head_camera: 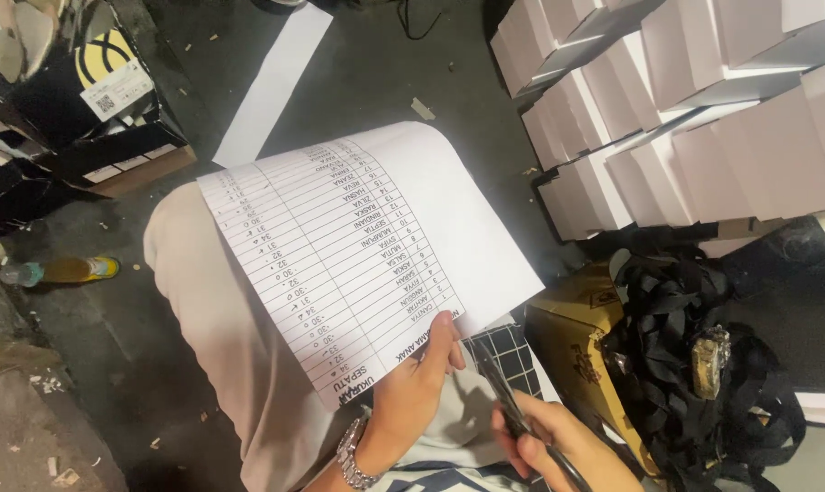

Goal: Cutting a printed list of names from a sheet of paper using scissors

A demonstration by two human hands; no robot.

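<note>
A white printed sheet of paper (367, 246), ruled into a table of rows and columns, lies across the person's lap, over a thigh in pale beige trousers (221, 337). The left hand (417, 387), with a silver metal wristwatch (351, 456) on its wrist, has its grip clamped on the sheet's near edge, thumb on top. The right hand (558, 442) has its fingers closed around a slim black pen (522, 415), held just beside the sheet's near corner and not touching it.

It appears the list is being checked, the pen ready but not yet on the paper; marking a row would likely call for bringing the tip over the sheet while the left hand keeps it flat, since the far edge curls up.

To the right sit a tangle of black ribbon straps (695, 355) on a yellow cardboard box (572, 333), and beyond them stacks of white cardboard boxes (677, 109). To the left lie dark printed boxes (85, 118) and a plastic bottle of yellowish drink (57, 271) on the dark grey concrete floor (112, 346). Nothing lies between pen and paper.
</note>
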